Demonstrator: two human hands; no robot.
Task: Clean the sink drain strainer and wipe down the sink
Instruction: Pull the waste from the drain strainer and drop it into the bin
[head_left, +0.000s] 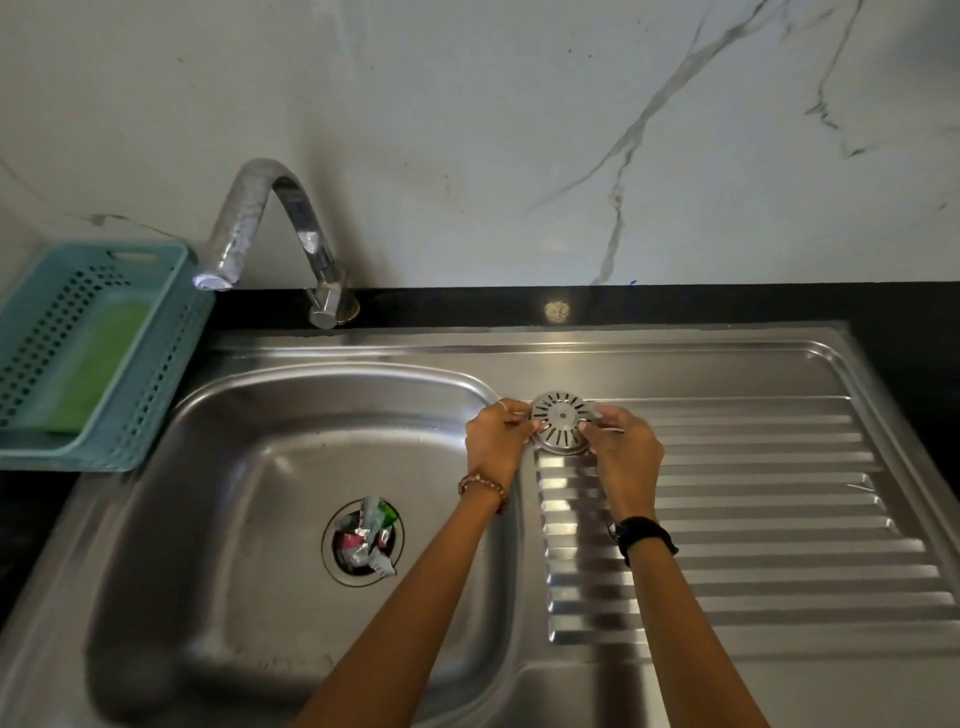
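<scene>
The round steel drain strainer (561, 420) with radial slots is out of the drain, held at the near-left corner of the ribbed drainboard (769, 499). My left hand (496, 441) grips its left edge and my right hand (623, 449) grips its right edge. The steel sink basin (249, 467) lies to the left. Its open drain hole (362, 540) holds crumpled foil wrappers and scraps, some green and red.
A curved chrome tap (275, 228) rises behind the basin on the black counter. A teal perforated basket (83, 358) with a green sponge (98, 364) stands at the left. A marble-patterned wall closes the back.
</scene>
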